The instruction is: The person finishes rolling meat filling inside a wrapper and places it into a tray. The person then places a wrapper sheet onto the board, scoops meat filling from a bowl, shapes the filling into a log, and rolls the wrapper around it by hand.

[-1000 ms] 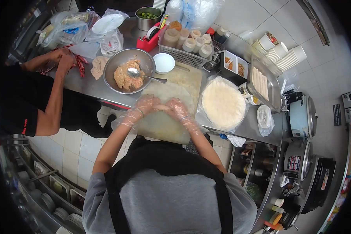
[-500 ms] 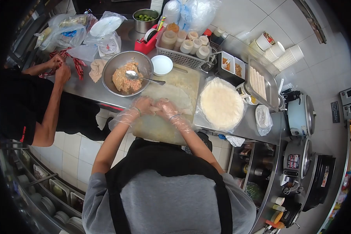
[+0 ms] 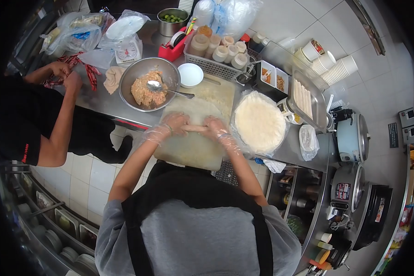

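Observation:
A pale, filled spring roll [image 3: 195,128] lies crosswise near the middle of the cutting board [image 3: 188,154]. In a clear plastic glove, my left hand [image 3: 175,123] is closed around the roll's left end. My right hand [image 3: 215,127], also gloved, is closed on its right end. Just beyond the roll, a thin whitish wrapper sheet [image 3: 191,108] is spread on the board. Past my left hand stands a steel bowl [image 3: 172,73] of orange-pink minced filling [image 3: 147,94], with a spoon [image 3: 181,94] resting in it. My fingertips are partly hidden by the roll and the gloves.
Right of the board sits a round stack of wrappers [image 3: 261,122] on plastic. A tray [image 3: 320,122] holds several finished rolls. Behind are a white bowl [image 3: 190,75] and a basket [image 3: 211,69] of sauce bottles. A co-worker's hands [image 3: 66,76] handle red strips at left.
My hands have moved apart, the right one to the right, and the roll now shows as a smooth cylinder between them. The co-worker's hands have shifted slightly left.

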Available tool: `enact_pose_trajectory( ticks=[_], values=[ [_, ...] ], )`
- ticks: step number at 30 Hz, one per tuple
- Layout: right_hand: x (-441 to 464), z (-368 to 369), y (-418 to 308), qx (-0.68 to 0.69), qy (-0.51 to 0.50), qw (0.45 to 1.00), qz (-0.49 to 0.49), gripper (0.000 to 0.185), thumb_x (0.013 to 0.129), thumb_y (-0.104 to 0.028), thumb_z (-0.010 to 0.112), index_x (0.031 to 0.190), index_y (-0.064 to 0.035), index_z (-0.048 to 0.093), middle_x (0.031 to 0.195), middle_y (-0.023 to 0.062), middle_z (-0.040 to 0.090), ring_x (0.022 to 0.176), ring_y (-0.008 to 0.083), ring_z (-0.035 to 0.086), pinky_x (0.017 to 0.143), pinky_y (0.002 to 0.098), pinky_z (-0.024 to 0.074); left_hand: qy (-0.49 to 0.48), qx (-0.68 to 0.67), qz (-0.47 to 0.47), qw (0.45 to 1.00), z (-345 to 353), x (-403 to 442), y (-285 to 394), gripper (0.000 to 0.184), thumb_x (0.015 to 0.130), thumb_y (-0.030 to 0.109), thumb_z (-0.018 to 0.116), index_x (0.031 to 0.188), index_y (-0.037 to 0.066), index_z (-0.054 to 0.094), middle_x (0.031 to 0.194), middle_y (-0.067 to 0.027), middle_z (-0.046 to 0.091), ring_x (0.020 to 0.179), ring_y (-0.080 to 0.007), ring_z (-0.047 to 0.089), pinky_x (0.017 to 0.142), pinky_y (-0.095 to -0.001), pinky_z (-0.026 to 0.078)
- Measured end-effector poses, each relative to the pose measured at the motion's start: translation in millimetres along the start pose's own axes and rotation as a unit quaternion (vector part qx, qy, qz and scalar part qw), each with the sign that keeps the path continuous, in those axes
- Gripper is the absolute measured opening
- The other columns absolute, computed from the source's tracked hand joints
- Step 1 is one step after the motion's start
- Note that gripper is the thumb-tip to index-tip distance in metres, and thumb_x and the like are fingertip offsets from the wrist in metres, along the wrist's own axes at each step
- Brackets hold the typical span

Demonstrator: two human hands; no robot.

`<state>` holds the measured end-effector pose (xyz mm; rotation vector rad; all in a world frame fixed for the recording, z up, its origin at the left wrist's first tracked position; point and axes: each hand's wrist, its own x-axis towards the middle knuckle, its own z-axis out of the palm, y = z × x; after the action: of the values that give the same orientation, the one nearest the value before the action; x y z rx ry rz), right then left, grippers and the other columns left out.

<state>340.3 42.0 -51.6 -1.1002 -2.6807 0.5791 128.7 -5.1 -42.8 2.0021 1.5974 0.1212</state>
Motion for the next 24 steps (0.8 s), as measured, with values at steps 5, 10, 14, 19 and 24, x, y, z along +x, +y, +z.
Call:
enact_pose_trajectory(
  ticks=[5,10,14,19,24],
  values=[
    [-6.4,-13.2,-3.0,0.003,-0.013,1.000,-0.023,0.020,0.064,-0.018,0.072,0.077,-0.0059,0.063,0.079,0.0146,0.062,0.078,0.0334,0.060,0.072,0.0413,0.0481,-0.030,0.012,-0.008,0.999,-5.4,0.2,2.7,0.046,0.058,0.029,0.077,0.099,0.017,0.060,0.101,-0.0094,0.059,0.100,-0.0284,0.056,0.085,-0.0407,0.043],
    [-13.3,-19.0,2.7,0.010,-0.019,1.000,0.020,0.020,0.065,-0.019,0.072,0.078,-0.0059,0.063,0.080,0.0153,0.061,0.080,0.0346,0.060,0.073,0.0413,0.0479,-0.006,-0.005,0.007,1.000,5.8,3.4,-7.4,0.046,0.058,0.029,0.077,0.098,0.016,0.059,0.101,-0.0098,0.059,0.101,-0.0286,0.055,0.085,-0.0414,0.044],
    [-4.8,-10.3,-17.6,-0.005,-0.020,1.000,-0.001,0.025,0.064,-0.019,0.073,0.082,-0.0040,0.062,0.084,0.0162,0.061,0.084,0.0351,0.059,0.075,0.0423,0.0470,0.028,0.010,0.031,0.999,3.4,-1.0,3.3,0.045,0.057,0.028,0.080,0.094,0.013,0.060,0.096,-0.0097,0.059,0.097,-0.0285,0.056,0.084,-0.0409,0.044],
    [-1.2,-15.2,-19.0,0.006,-0.092,0.993,0.076,0.031,0.065,-0.020,0.073,0.087,-0.0016,0.061,0.095,0.0189,0.060,0.092,0.0359,0.058,0.080,0.0439,0.0455,0.006,-0.007,-0.018,1.000,-1.8,-12.8,-25.2,0.044,0.056,0.027,0.080,0.092,0.010,0.062,0.094,-0.0102,0.062,0.092,-0.0298,0.058,0.080,-0.0412,0.046],
    [31.8,29.2,-36.2,-0.010,-0.067,0.996,-0.063,0.034,0.065,-0.023,0.074,0.089,-0.0022,0.061,0.097,0.0204,0.060,0.095,0.0367,0.057,0.081,0.0440,0.0458,0.042,-0.019,0.006,0.999,3.1,-13.2,-30.4,0.043,0.055,0.023,0.080,0.090,0.006,0.062,0.093,-0.0118,0.062,0.091,-0.0306,0.058,0.080,-0.0402,0.046]
  ],
)
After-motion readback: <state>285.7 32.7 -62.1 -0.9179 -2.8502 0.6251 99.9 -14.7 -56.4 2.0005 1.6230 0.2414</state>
